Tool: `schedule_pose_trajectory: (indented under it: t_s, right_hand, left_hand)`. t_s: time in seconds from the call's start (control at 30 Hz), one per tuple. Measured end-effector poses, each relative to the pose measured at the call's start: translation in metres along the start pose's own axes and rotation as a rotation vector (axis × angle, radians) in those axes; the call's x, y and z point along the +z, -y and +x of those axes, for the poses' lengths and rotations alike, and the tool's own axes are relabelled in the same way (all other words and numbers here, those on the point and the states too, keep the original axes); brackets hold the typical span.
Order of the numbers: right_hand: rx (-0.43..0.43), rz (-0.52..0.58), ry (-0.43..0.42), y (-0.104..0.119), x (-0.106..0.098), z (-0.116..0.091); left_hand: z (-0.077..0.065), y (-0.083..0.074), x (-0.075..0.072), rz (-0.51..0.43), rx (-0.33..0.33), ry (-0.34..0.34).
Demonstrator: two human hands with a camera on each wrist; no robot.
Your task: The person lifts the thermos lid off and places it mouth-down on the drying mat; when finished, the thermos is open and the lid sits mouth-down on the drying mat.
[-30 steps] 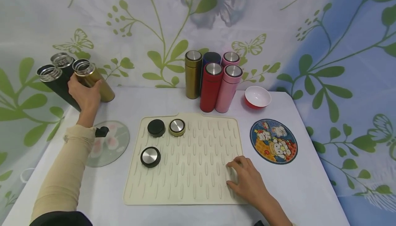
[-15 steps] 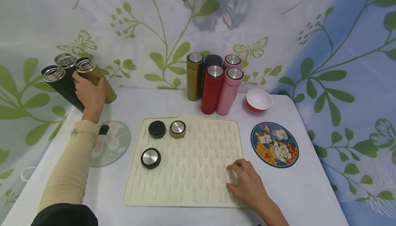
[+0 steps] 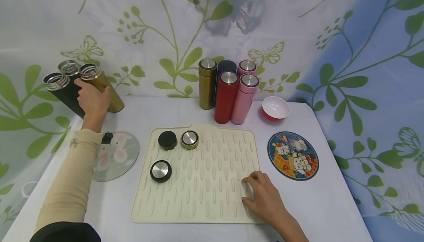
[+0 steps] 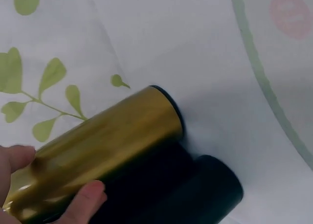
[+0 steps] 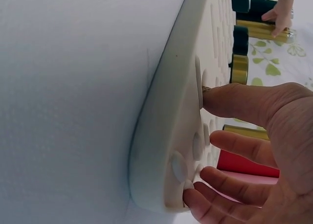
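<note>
At the far left, my left hand [image 3: 94, 100] grips a gold thermos bottle [image 3: 112, 94], thumb and fingers on opposite sides of its body in the left wrist view. The bottle has no lid and leans left, its steel mouth up. Two lidless dark thermos bottles, one in front [image 3: 67, 94] and one behind [image 3: 69, 67], lean beside it. My right hand [image 3: 265, 196] rests at the right edge of the cream ridged mat [image 3: 208, 205], fingertips on its ridges and nothing held. On the mat lie a black lid [image 3: 167, 140], a gold-rimmed lid [image 3: 190, 139] and a black lid with steel top [image 3: 161, 171].
Capped bottles stand together at the back: gold [image 3: 207, 87], red [image 3: 226, 98], blue [image 3: 227, 66] and two pink ones [image 3: 244, 100]. A red-and-white bowl [image 3: 275, 108] is right of them. Round printed mats lie at the left [image 3: 120, 157] and right [image 3: 293, 156].
</note>
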State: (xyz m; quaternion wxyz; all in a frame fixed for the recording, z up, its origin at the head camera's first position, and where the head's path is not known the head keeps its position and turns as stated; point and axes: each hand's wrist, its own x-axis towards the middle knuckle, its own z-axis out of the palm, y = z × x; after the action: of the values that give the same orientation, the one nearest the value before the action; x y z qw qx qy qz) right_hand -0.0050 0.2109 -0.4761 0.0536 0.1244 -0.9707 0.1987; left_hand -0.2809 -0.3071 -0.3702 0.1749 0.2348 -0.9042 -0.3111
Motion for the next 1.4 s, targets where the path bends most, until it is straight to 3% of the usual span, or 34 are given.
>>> schedule_pose_trajectory:
  t_s: [0.13,0.3,0.47,0.53,0.6,0.8,0.93,1.1,1.4]
  right_hand:
    - [-0.012,-0.003,-0.003,0.0,0.001,-0.001]
    - [-0.03,-0.017,-0.016,-0.001,0.002,-0.002]
    - [-0.046,-0.012,-0.026,-0.002,0.003,0.002]
    - [-0.049,-0.006,-0.025,-0.002,0.003,0.004]
    - [-0.046,-0.004,-0.026,-0.001,0.003,0.004]
    - [-0.019,-0.013,-0.021,-0.001,0.001,0.002]
    - [-0.001,-0.009,-0.008,-0.002,0.0,0.0]
    - [-0.003,0.002,-0.004,-0.004,0.0,-0.001]
    - [0.0,0.018,-0.024,-0.003,0.0,-0.001]
  left_hand:
    - [-0.009,-0.001,-0.003,0.002,-0.038,0.107]
    - [-0.03,-0.009,-0.013,0.089,-0.023,0.319]
    - [-0.044,-0.031,-0.02,0.157,0.118,0.641]
    - [-0.046,-0.045,-0.016,0.128,0.2,0.746]
    - [-0.049,-0.058,-0.008,0.063,0.265,0.803]
    - [-0.065,-0.086,0.031,-0.034,0.46,0.749]
    - [-0.076,-0.103,0.06,-0.162,0.54,0.733]
    - [-0.087,-0.127,0.085,-0.274,0.569,0.692]
    - [-0.095,-0.164,0.123,-0.343,0.578,0.638]
